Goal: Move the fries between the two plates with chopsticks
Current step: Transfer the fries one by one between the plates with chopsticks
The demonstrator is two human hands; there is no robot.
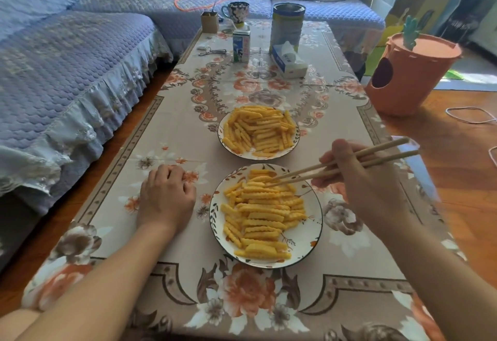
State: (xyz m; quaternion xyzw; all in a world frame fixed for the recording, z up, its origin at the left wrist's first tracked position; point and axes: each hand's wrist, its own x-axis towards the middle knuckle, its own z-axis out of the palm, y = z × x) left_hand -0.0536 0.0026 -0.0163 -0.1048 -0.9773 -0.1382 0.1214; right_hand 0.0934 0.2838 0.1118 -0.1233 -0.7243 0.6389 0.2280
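Two white flower-patterned plates sit one behind the other on the table. The near plate (314, 222) holds a spread of yellow crinkle-cut fries (262, 214). The far plate (223, 128) carries its own heap of fries (259, 129). My right hand (368, 187) grips a pair of wooden chopsticks (341, 164), their tips resting among the fries at the far side of the near plate. Whether a fry is pinched between the tips I cannot tell. My left hand (166, 195) lies loosely curled on the tablecloth, left of the near plate, holding nothing.
At the table's far end stand a milk carton (241, 46), a tissue box (289, 61), a tall tin (287, 27), a mug (238, 11) and a small box (209, 21). A blue sofa (67, 71) runs along the left. An orange bin (411, 71) stands on the right.
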